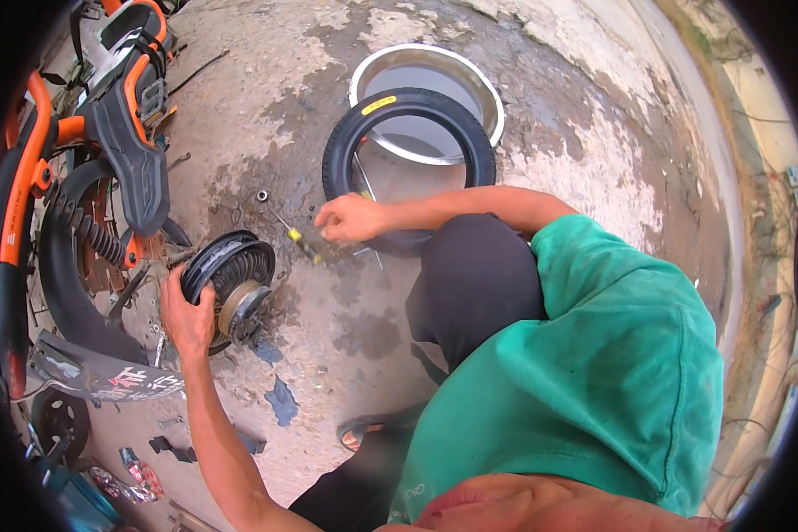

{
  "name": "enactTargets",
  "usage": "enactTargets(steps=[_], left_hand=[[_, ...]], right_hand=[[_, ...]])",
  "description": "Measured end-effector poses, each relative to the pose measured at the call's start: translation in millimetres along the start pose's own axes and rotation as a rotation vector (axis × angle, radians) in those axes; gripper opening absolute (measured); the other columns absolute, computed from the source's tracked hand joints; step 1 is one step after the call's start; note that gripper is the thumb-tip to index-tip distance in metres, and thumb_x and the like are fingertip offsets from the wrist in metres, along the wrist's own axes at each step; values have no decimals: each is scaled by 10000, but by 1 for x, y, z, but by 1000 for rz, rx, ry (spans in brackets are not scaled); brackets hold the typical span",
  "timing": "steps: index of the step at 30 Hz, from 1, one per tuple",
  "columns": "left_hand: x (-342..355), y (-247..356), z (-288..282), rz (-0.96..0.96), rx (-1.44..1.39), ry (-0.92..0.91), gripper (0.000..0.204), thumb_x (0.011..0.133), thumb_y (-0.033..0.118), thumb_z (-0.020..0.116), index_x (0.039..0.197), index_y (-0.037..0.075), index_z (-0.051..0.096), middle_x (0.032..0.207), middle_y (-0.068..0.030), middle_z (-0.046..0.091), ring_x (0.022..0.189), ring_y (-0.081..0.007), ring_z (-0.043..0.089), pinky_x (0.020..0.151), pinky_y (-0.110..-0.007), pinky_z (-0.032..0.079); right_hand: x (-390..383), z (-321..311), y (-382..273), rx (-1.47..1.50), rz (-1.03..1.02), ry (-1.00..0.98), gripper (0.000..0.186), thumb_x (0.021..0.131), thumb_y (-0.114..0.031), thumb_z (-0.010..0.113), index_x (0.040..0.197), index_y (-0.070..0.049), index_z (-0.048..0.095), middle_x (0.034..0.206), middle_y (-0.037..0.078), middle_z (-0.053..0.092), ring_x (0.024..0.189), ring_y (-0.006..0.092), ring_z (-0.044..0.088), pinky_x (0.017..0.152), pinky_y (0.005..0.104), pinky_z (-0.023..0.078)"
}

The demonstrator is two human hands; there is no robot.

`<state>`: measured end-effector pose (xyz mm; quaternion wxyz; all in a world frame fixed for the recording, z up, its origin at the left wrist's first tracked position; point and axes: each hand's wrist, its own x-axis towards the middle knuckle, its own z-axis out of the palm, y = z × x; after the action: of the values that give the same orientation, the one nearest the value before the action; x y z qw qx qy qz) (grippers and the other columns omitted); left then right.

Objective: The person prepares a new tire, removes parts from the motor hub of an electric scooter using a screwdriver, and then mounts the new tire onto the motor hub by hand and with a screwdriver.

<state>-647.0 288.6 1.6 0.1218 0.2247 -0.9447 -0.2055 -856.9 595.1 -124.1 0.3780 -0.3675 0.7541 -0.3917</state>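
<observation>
My left hand [189, 312] grips the rim of a black wheel hub [230, 275], fingers on the outside and thumb over the edge. The hub is tilted on the ground, with its ribbed inside and a round tan-and-metal centre piece facing right. My right hand [353, 219] reaches left, low over the ground, fingers loosely apart and seemingly holding nothing. Just left of its fingertips lies a screwdriver [305, 246] with a yellow and black handle. Under my right forearm is a black tire [335, 158] with a yellow label, and its near side is partly hidden.
A metal basin [492, 93] of water stands beyond the tire, which overlaps its rim. At left is an orange and black scooter [137, 168] with its spring and fender. A small nut or socket [262, 196] lies ahead. Grey scraps [282, 401] lie near my foot.
</observation>
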Motion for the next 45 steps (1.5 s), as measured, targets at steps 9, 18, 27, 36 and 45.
enactTargets(steps=[9, 18, 27, 36, 45], left_hand=[[-6, -5, -7, -17, 1, 11, 536, 825, 250, 760, 1314, 67, 640, 1208, -201, 666, 1145, -407, 636, 1003, -489, 499], [-6, -19, -8, -7, 56, 52, 562, 786, 312, 776, 1294, 107, 651, 1174, -151, 658, 1111, -380, 645, 971, -490, 509], [-5, -16, -7, -8, 45, 32, 556, 781, 297, 782, 1295, 125, 657, 1165, -150, 664, 1115, -378, 644, 973, -489, 512], [-7, -22, -6, -12, 58, 30, 547, 788, 311, 771, 1292, 136, 652, 1173, -140, 663, 1123, -365, 644, 985, -483, 505], [-13, -20, -11, 8, 61, 33, 552, 790, 280, 783, 1300, 111, 652, 1185, -172, 659, 1101, -393, 656, 962, -490, 524]], right_hand=[[-26, -33, 82, -236, 393, 293, 329, 896, -322, 681, 963, -12, 768, 873, 178, 776, 825, 287, 766, 807, 439, 594], [18, -22, 91, -551, 539, 210, 324, 829, -339, 751, 1008, -72, 795, 1063, 199, 771, 1035, 371, 738, 923, 469, 581], [8, -21, 100, -555, 524, 299, 364, 816, -323, 752, 1073, -65, 762, 1075, 232, 756, 1057, 407, 726, 953, 490, 566], [11, -26, 81, -630, 533, 252, 517, 840, -373, 749, 1215, -24, 674, 1144, 276, 728, 1104, 423, 707, 972, 502, 557], [6, -29, 68, -632, 561, 275, 502, 823, -384, 721, 1098, 36, 728, 1011, 250, 758, 1015, 416, 739, 922, 482, 574]])
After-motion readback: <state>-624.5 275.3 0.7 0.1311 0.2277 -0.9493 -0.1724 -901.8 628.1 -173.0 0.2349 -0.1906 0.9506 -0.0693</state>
